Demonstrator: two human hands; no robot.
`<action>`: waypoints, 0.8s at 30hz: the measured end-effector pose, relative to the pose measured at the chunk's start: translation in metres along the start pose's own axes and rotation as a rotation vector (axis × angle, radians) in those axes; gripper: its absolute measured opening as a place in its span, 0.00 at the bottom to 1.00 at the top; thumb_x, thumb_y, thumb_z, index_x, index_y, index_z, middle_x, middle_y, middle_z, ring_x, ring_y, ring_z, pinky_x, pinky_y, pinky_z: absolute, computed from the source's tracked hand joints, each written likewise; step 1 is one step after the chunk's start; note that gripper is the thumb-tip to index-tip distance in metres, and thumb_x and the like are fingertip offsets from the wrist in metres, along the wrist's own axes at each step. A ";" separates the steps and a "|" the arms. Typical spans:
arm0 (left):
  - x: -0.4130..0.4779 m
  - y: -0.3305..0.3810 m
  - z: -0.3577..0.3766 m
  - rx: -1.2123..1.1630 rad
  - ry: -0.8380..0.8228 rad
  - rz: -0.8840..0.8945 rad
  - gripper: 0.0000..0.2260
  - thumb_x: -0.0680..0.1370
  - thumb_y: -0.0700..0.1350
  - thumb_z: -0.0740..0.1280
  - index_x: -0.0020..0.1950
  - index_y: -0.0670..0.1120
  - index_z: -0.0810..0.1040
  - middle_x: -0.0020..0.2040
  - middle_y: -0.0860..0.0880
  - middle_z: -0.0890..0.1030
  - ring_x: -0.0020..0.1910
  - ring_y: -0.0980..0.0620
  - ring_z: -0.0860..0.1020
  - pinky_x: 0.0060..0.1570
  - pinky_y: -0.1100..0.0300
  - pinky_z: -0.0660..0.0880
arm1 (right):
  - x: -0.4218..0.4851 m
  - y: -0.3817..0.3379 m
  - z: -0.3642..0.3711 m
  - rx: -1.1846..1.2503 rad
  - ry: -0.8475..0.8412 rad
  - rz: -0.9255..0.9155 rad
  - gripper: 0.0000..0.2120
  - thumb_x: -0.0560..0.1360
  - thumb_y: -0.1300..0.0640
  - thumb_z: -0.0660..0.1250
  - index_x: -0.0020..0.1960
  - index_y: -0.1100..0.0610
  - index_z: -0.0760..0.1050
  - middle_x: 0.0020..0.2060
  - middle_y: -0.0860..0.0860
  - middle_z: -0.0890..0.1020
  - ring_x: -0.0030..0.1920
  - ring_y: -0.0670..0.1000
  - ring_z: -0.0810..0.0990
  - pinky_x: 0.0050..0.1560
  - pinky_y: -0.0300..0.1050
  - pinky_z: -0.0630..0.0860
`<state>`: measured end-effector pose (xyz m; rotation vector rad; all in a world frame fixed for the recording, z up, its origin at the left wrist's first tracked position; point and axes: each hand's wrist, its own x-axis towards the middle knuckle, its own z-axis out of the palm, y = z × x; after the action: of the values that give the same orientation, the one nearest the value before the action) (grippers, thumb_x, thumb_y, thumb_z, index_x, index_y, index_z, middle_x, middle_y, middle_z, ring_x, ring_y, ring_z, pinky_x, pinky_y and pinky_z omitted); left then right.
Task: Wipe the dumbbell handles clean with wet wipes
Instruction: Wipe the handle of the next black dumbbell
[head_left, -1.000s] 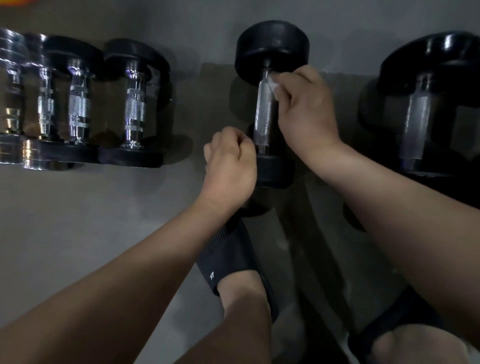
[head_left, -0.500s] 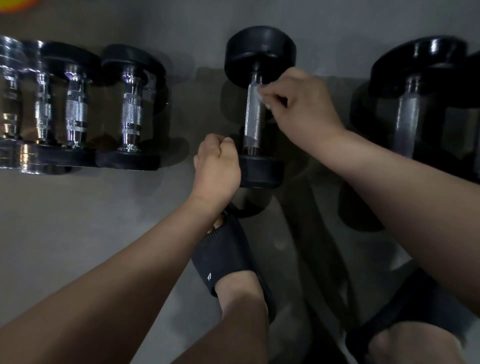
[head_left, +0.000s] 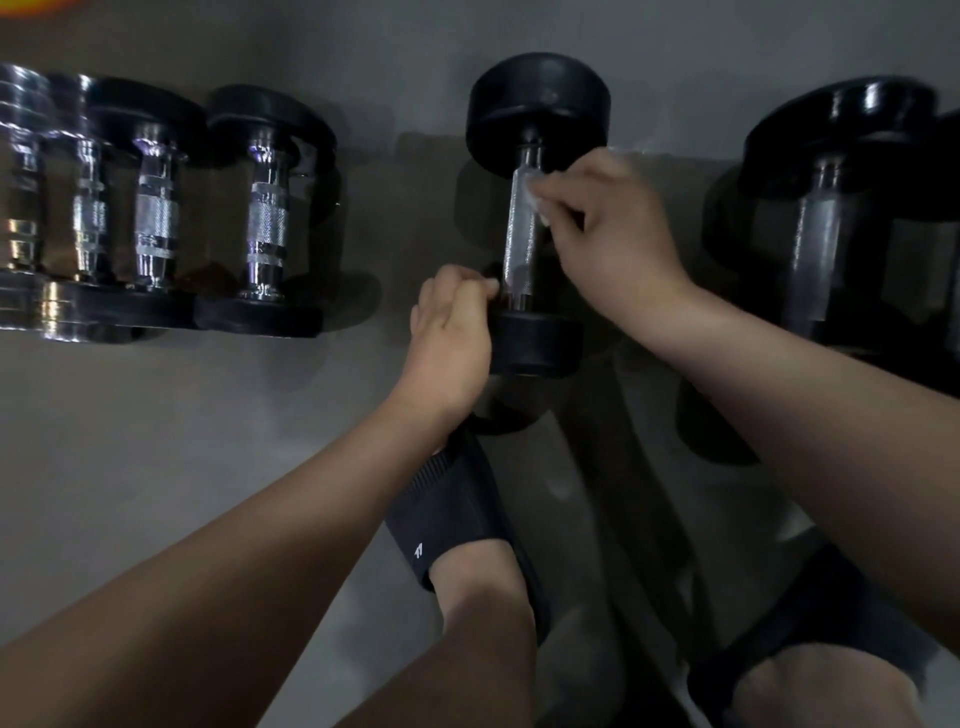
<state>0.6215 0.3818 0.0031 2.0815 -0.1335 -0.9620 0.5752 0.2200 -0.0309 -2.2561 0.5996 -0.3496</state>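
Now your right hand (head_left: 618, 234) pinches the wet wipe (head_left: 533, 191) against the dumbbell handle (head_left: 521, 244), upper centre; your left hand (head_left: 451, 338) curls beside its lower head (head_left: 537, 347), grip unclear.

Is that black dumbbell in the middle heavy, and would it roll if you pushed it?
Probably heavy: the dumbbell has thick, solid-looking ends on a metal bar. Its ends look round, so it would likely roll sideways; the left hand gripping its near end may be steadying it.
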 end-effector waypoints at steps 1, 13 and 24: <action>0.001 -0.003 -0.003 -0.031 -0.012 0.002 0.07 0.78 0.51 0.57 0.48 0.53 0.73 0.52 0.53 0.75 0.61 0.46 0.71 0.67 0.46 0.67 | -0.010 0.001 0.000 0.017 -0.034 -0.074 0.08 0.79 0.59 0.69 0.54 0.59 0.85 0.44 0.57 0.78 0.44 0.48 0.77 0.48 0.29 0.69; -0.002 -0.025 -0.020 -0.082 -0.191 -0.022 0.25 0.69 0.56 0.64 0.63 0.48 0.70 0.52 0.54 0.77 0.42 0.70 0.75 0.41 0.77 0.69 | -0.007 0.003 -0.020 0.046 -0.301 -0.231 0.08 0.78 0.57 0.71 0.53 0.59 0.86 0.46 0.54 0.82 0.47 0.50 0.81 0.52 0.40 0.76; 0.000 -0.031 -0.017 0.073 -0.237 0.011 0.39 0.68 0.68 0.64 0.74 0.49 0.65 0.67 0.50 0.75 0.65 0.56 0.74 0.64 0.66 0.69 | -0.005 0.004 -0.034 -0.020 -0.442 -0.229 0.08 0.78 0.56 0.70 0.54 0.57 0.83 0.46 0.52 0.82 0.47 0.50 0.81 0.51 0.51 0.78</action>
<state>0.6257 0.4127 -0.0129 2.0237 -0.3059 -1.2117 0.5550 0.1992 -0.0113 -2.3239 0.1152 0.0503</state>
